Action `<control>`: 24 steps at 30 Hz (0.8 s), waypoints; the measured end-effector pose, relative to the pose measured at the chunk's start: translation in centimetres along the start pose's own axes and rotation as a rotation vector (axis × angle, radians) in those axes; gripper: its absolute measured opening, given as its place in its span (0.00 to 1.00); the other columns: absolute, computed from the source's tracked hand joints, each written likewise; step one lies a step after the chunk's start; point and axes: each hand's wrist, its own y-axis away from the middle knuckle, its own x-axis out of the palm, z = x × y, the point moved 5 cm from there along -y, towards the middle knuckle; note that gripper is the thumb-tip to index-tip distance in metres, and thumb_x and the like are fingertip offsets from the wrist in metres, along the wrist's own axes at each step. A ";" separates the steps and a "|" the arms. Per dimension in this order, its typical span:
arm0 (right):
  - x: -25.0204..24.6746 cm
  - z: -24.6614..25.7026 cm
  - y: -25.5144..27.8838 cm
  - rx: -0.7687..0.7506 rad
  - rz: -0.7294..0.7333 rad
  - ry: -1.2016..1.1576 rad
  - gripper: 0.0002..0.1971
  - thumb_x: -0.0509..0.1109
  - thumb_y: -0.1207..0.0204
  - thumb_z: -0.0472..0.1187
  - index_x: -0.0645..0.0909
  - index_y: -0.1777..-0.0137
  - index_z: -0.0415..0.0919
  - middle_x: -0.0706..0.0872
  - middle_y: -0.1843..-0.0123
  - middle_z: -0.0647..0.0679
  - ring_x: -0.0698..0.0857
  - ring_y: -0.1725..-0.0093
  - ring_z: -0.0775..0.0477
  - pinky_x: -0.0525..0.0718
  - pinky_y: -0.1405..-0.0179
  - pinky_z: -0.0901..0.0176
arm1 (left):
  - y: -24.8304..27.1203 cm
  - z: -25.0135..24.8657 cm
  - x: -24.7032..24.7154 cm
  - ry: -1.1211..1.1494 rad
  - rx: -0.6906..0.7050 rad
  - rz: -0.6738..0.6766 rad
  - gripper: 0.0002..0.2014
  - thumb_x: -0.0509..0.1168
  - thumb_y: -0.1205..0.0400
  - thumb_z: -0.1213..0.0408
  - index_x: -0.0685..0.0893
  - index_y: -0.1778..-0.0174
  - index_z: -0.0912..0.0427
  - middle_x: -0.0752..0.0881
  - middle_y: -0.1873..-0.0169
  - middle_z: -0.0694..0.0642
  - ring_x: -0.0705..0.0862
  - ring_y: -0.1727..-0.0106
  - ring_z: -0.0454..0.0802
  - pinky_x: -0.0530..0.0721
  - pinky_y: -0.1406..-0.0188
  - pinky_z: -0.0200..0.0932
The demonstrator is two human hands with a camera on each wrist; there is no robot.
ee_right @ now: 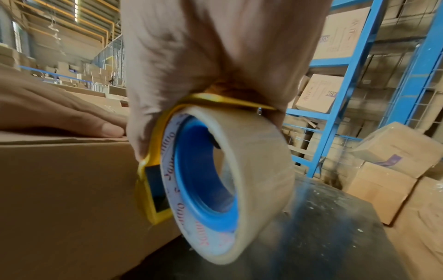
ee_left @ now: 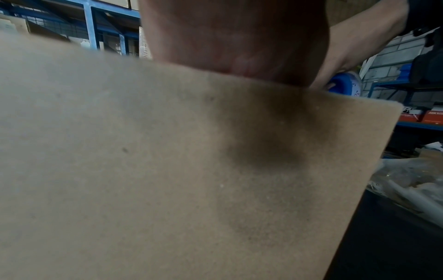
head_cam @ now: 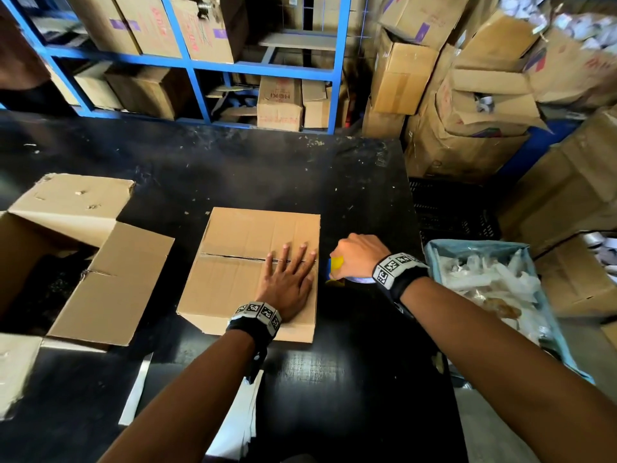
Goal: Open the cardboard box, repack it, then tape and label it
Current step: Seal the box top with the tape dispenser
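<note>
A closed cardboard box [head_cam: 240, 259] sits mid-table, its two top flaps meeting at a dark seam. My left hand [head_cam: 289, 279] lies flat on the right end of that seam, fingers straight and spread; the left wrist view shows only the box top [ee_left: 167, 170] under my palm. My right hand [head_cam: 359, 255] is just off the box's right side, its fingers curled round a yellow tape dispenser [ee_right: 153, 191] that carries a roll of clear tape [ee_right: 239, 170] with a blue core. The dispenser's front edge lies against the box's right wall [ee_right: 72, 189].
A larger open cardboard box [head_cam: 83, 259] stands at the left of the black table [head_cam: 233, 162]. A blue-lined bin [head_cam: 494, 295] of plastic packets is at the right edge. White sheets [head_cam: 240, 426] hang off the near edge. Blue shelving [head_cam: 337, 61] and stacked cartons stand behind.
</note>
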 end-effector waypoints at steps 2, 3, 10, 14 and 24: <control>0.1 1.0 -0.2 0.010 0.014 0.035 0.24 0.74 0.34 0.63 0.89 0.43 0.51 0.88 0.48 0.44 0.89 0.47 0.38 0.79 0.58 0.54 | 0.1 0.0 -0.2 0.006 0.006 -0.004 0.28 0.34 0.12 0.45 0.39 0.14 0.40 0.40 0.13 0.43 0.37 0.13 0.57 0.43 0.16 0.67; 0.5 1.5 -0.1 0.000 0.037 0.073 0.22 0.76 0.34 0.60 0.88 0.45 0.47 0.89 0.48 0.43 0.90 0.48 0.37 0.82 0.57 0.54 | 0.2 -0.1 -0.2 0.006 0.009 -0.006 0.28 0.34 0.12 0.45 0.39 0.14 0.40 0.39 0.13 0.44 0.36 0.13 0.57 0.43 0.16 0.68; 4.5 1.1 0.5 0.089 0.146 0.022 0.21 0.73 0.29 0.58 0.87 0.44 0.43 0.90 0.46 0.42 0.90 0.46 0.36 0.83 0.56 0.51 | -1.0 -0.8 -1.2 0.141 -0.074 0.052 0.30 0.42 0.12 0.43 0.50 0.13 0.45 0.46 0.12 0.47 0.43 0.12 0.60 0.43 0.18 0.71; 3.4 0.4 0.4 0.103 0.097 -0.019 0.17 0.68 0.29 0.51 0.88 0.42 0.46 0.90 0.47 0.42 0.90 0.46 0.35 0.79 0.60 0.53 | -3.8 -2.3 -1.9 0.173 -0.182 0.053 0.35 0.52 0.14 0.46 0.51 0.13 0.56 0.50 0.12 0.57 0.47 0.12 0.60 0.44 0.17 0.70; 4.0 -2.0 1.9 0.164 0.103 -0.211 0.19 0.65 0.26 0.57 0.86 0.38 0.54 0.90 0.43 0.42 0.90 0.45 0.34 0.88 0.49 0.46 | -6.7 -4.8 0.9 0.025 -0.336 0.058 0.36 0.50 0.14 0.70 0.35 0.15 0.65 0.38 0.13 0.61 0.38 0.13 0.61 0.42 0.16 0.67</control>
